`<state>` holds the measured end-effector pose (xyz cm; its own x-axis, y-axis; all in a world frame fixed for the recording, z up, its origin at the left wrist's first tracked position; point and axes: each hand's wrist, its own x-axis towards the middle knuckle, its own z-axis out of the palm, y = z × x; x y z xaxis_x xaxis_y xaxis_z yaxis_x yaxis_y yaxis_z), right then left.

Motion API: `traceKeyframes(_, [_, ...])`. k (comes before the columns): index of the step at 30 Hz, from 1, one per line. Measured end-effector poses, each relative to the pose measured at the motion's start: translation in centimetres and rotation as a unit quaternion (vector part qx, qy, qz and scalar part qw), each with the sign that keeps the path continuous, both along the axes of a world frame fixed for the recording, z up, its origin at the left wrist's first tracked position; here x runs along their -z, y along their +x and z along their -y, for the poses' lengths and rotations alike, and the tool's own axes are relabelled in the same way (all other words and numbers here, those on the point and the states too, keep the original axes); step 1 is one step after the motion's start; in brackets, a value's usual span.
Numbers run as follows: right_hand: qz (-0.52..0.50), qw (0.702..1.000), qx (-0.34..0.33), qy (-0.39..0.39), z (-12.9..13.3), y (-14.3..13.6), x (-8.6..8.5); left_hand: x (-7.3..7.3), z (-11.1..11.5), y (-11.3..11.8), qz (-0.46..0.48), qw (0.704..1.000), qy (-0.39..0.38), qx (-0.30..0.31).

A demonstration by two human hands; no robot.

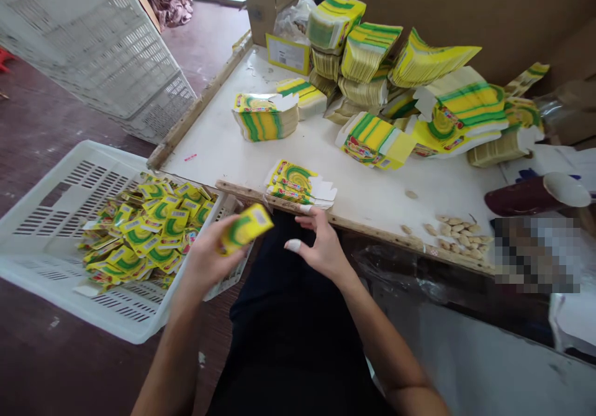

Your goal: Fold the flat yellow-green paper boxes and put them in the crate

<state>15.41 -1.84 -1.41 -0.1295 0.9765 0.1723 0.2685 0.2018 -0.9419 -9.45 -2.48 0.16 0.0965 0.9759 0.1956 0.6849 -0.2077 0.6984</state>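
My left hand (212, 257) is closed around a small yellow and green carton (246, 228), slightly blurred, between the crate and the table edge. My right hand (321, 242) is open, thumb and fingers apart, with white wraps on some fingertips. It hovers at the table's wooden front edge, just below a few flat printed cartons (293, 180) with white flaps. To the left, a white plastic crate (41, 217) holds a heap of folded yellow cartons (158, 217).
Stacks of flat cartons (265, 118) stand on the white table (205, 149), with more bundles (372, 49) piled at the back. Peanuts (460, 236) and a dark red cup (526, 194) lie at the right. A tall white crate (93, 43) leans at the far left.
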Motion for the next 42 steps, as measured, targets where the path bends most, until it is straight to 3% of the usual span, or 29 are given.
traceKeyframes(3, [0.091, 0.989, 0.091, 0.067, -3.7, 0.3, -0.6, -0.7, -0.2, -4.9, -0.057, 0.971, 0.082, -0.216])
traceKeyframes(6, [0.216, 0.961, 0.162, 0.054, -7.1, 0.0, 0.4, -0.4, 0.2, -6.6, -0.021, 0.959, 0.051, -0.278])
traceKeyframes(8, [0.266, 0.948, 0.176, 0.023, -8.4, -0.4, 1.5, 0.4, 0.6, -5.5, 0.024, 0.968, 0.014, -0.248])
traceKeyframes(11, [0.277, 0.944, 0.176, 0.013, -9.0, -0.8, 2.3, 1.9, 1.1, -1.9, 0.082, 0.984, -0.033, -0.156])
traceKeyframes(15, [0.265, 0.948, 0.176, 0.019, -8.5, -0.6, 1.4, 2.9, 1.1, 2.8, 0.178, 0.976, -0.119, -0.036])
traceKeyframes(18, [0.162, 0.974, 0.157, 0.029, -6.7, -0.8, 0.2, 3.0, 0.6, 5.4, 0.301, 0.937, -0.178, 0.01])
traceKeyframes(22, [-0.06, 0.998, 0.012, -0.006, -2.0, -2.3, -0.5, 1.9, -0.1, 7.9, 0.519, 0.843, -0.143, 0.002])
traceKeyframes(26, [-0.252, 0.952, -0.078, -0.156, 2.4, -4.3, -0.2, 0.3, -0.6, 9.3, 0.657, 0.748, -0.081, -0.047])
traceKeyframes(29, [-0.31, 0.922, -0.098, -0.211, 3.8, -5.3, 0.2, -0.1, -0.6, 9.9, 0.689, 0.716, -0.047, -0.101])
traceKeyframes(33, [-0.251, 0.939, -0.063, -0.227, 3.5, -5.2, 0.7, 0.7, 0.1, 10.0, 0.636, 0.743, -0.076, -0.196])
traceKeyframes(38, [-0.272, 0.94, -0.018, -0.206, 2.6, -3.3, 1.0, 2.1, 1.2, 9.2, 0.539, 0.831, -0.089, -0.102])
traceKeyframes(42, [-0.202, 0.966, -0.002, -0.161, 2.8, -2.1, 1.0, 2.5, 1.1, 8.0, 0.468, 0.872, -0.072, -0.123])
